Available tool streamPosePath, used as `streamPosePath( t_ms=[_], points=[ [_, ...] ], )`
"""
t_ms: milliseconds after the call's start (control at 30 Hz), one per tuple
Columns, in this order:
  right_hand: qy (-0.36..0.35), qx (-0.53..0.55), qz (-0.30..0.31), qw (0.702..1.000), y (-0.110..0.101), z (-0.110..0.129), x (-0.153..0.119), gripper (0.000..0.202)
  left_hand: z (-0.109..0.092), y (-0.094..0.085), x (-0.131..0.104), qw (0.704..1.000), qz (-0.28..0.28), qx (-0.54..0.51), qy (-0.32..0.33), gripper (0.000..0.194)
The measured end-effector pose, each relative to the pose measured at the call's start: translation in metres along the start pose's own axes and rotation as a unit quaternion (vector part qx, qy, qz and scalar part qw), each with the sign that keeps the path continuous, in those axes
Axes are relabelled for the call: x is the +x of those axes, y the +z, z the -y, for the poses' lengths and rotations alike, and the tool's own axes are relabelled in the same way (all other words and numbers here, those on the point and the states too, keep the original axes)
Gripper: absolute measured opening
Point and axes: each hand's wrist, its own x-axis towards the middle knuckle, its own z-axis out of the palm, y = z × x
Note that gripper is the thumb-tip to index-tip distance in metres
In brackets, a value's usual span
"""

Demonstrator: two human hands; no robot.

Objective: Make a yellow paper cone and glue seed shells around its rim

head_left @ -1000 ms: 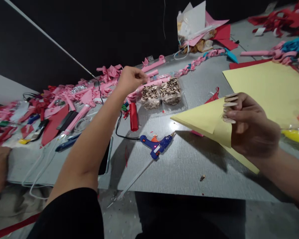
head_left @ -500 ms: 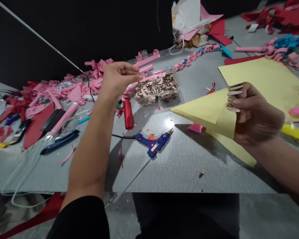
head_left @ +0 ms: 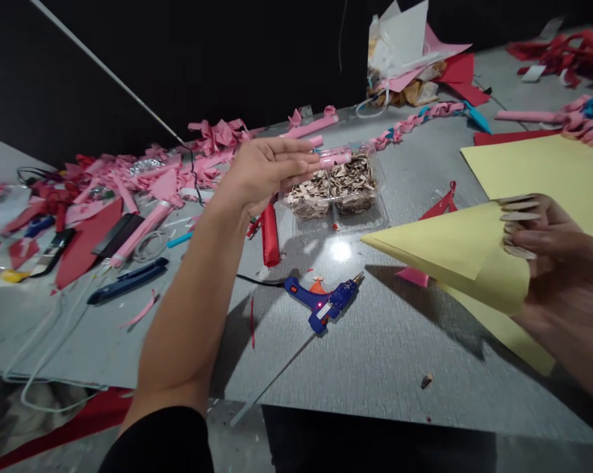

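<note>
My right hand (head_left: pixel 553 249) is closed around the wide end of a yellow paper cone (head_left: pixel 434 253), whose tip points left. Several pale, flat flakes (head_left: pixel 518 217) sit along the cone's rim by my fingers. My left hand (head_left: pixel 271 167) reaches over a clear plastic container (head_left: pixel 380 187) with two compartments of pale, dark-marked flakes (head_left: pixel 353 184). Its fingers are stretched out, the thumb a little below them, and I see nothing in them. Between my hands a blue glue gun (head_left: pixel 321 302) lies on the table, its red light on and a glue stick poking from its back.
Yellow paper sheets (head_left: pixel 563 171) lie at the right. A red roll (head_left: pixel 270 236) stands near the container. Pink and red paper scraps (head_left: pixel 168 184), a blue cutter (head_left: pixel 127 280) and a brush (head_left: pixel 47 256) crowd the left. A pink paper chain (head_left: pixel 415 121) runs along the back.
The view has shifted, so the table things sit lower and further right. My left hand has moved right toward the flakes, its fingers straighter. The cone stays in my right hand.
</note>
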Motion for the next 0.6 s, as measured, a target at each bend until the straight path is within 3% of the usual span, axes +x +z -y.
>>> streamPosePath(
  t_ms=[200,600],
  points=[
    [0.037,-0.007,-0.076,0.996,0.007,0.006,0.0,0.029,0.005,-0.003,0.0,0.998,0.053,-0.039,0.007,0.039],
    [0.045,0.018,-0.064,0.997,0.005,0.004,0.002,0.034,0.003,-0.007,0.002,1.0,0.011,0.014,-0.015,0.047]
  ],
)
